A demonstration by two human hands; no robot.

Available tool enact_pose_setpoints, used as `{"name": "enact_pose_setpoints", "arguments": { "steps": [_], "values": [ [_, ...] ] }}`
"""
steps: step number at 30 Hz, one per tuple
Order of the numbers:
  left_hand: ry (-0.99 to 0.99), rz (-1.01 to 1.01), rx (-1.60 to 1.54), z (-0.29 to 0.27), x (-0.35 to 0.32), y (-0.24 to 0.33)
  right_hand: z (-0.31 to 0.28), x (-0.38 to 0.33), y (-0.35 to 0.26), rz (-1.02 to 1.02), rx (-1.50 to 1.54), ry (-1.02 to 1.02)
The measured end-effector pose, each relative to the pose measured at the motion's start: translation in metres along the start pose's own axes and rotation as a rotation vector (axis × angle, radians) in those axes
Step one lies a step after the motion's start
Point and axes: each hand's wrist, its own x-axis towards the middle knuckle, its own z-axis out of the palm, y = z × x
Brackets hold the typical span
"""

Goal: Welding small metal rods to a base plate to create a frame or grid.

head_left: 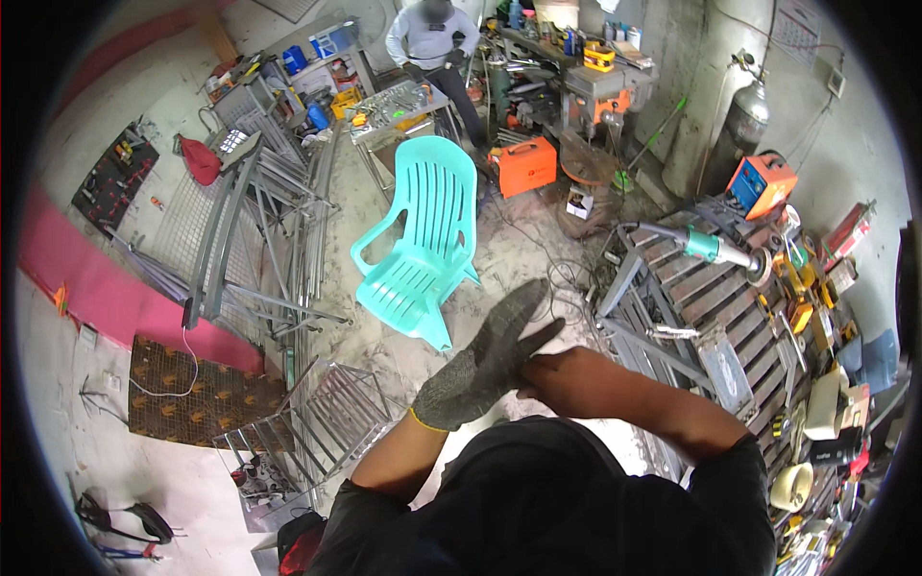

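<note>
One left hand [499, 341] inside a dark grey knitted work glove [456, 389] with thin yellow trim at the cuff, fingers stretched out straight and grasping nothing, thumb spread apart from them. Angled across from the other side, a bare right hand [560, 377], fingers bent in and apparently touching the glove near the base of its thumb. Cannot tell from this angle about any pinch on the fabric, with those fingertips partly hidden. Glove pulled down over the whole hand, cuff around the wrist. Just beyond, a turquoise plastic armchair [421, 252] with slatted back and seat, on a stained grey floor [514, 264]. Behind the chair and to its right, a bright orange boxy case with a top handle [528, 169]. Farther back, another person in a light grey long-sleeved top [423, 40], close to a metal bench [399, 122] strewn with small tools. On the right, a slatted metal rack [711, 282] bearing a green-and-silver handheld power tool [706, 247] and, near the wall, an orange-and-blue boxy machine [762, 186]. On the left, grey metal frames [223, 230] beside long bars, and lower down a brown patterned mat [182, 396].
</note>
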Motion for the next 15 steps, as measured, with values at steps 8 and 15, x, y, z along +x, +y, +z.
{"name": "enact_pose_setpoints", "arguments": {
  "steps": [8, 15],
  "values": [
    [-0.097, -0.05, 0.033, -0.009, -0.009, -0.024, 0.021, -0.006, 0.0, -0.116, 0.199, 0.149],
    [-0.133, 0.085, 0.099, -0.018, -0.003, -0.005, -0.004, -0.002, 0.004, -0.061, -0.383, 0.193]
  ]
}}
